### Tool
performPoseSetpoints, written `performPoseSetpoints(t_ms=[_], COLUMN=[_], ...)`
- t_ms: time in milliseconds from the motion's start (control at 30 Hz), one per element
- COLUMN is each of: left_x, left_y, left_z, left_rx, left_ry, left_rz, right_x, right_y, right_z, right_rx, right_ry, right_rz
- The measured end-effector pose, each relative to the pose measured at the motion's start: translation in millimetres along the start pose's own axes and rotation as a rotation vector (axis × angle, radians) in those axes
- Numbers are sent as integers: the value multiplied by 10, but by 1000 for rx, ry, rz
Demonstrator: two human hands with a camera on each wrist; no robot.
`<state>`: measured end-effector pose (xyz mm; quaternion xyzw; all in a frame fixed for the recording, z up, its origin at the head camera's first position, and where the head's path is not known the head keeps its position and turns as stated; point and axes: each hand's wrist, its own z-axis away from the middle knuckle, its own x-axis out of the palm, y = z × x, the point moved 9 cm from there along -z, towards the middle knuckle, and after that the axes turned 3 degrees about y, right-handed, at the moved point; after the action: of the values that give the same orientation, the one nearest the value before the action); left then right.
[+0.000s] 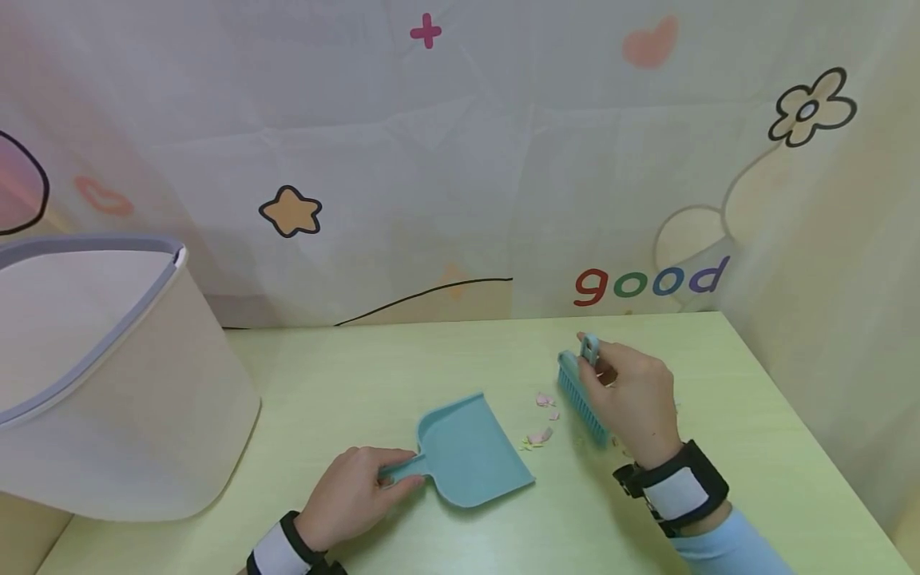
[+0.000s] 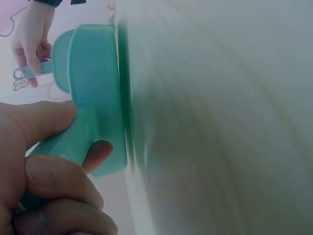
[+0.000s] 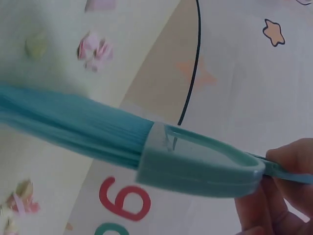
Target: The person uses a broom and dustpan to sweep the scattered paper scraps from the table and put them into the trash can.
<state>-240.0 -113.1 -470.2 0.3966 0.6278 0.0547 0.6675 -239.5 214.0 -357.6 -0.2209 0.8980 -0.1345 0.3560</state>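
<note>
My left hand point(image 1: 355, 495) grips the short handle of a light blue dustpan point(image 1: 470, 451) that lies on the table, its straight edge facing right. In my right hand point(image 1: 640, 395) is the handle of a matching blue brush point(image 1: 579, 395), bristles pointing down at the table. Between dustpan and brush lie several small pink and yellow scraps point(image 1: 537, 438). The right wrist view shows the brush head point(image 3: 200, 166) close up, with scraps point(image 3: 95, 51) on both sides of it. Part of the dustpan point(image 2: 95, 73) hides the brush's bristles in the left wrist view.
A large white bin point(image 1: 144, 415) with a grey-violet rim stands at the left of the pale green table point(image 1: 323, 391). Behind the table hangs a printed cloth point(image 1: 402, 176), and another light cloth surface point(image 1: 826, 303) borders the right side.
</note>
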Motion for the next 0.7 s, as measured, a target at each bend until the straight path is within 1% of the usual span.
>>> performPoseSetpoints(t_ms=[133,267,433,600,700], left_x=[2,9,20,35,33], left_y=[13,27,55,64,64], left_z=[-1,3,6,12,10], left_rx=[4,5,7,-3,-4], left_ry=[0,-3,-10,-19,-19], left_rz=[5,12,24,30,24], right_x=[78,128,166,168,97], right_y=[-74,-180,-288,-384,-393], right_z=[46,86,135,156,138], right_rx=[-2,-30,-26,11,38], right_ry=[-18,-27,-41,-75,-45], right_rz=[-61,-120,-186,-336,-411])
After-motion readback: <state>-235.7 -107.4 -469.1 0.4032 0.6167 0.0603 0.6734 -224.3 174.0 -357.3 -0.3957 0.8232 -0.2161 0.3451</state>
